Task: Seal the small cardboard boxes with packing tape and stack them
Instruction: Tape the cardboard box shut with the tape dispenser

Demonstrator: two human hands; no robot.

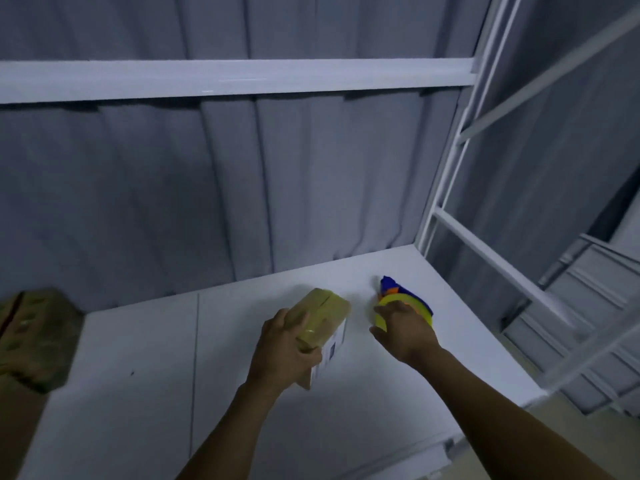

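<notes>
A small cardboard box (325,311) with a white label on its side is tilted above the white table (138,358). My left hand (282,351) grips its near end, fingers curled over the taped top. To the right lies a tape dispenser (398,294), blue and orange with a yellow roll. My right hand (403,329) covers the roll from the near side, fingers bent around its rim. Whether the dispenser rests on the table or is lifted is unclear.
A stack of cardboard boxes (34,337) stands at the table's left edge. A grey curtain (207,202) hangs behind the table. White metal frame bars (485,251) rise along the right side, with a crossbar (242,79) overhead.
</notes>
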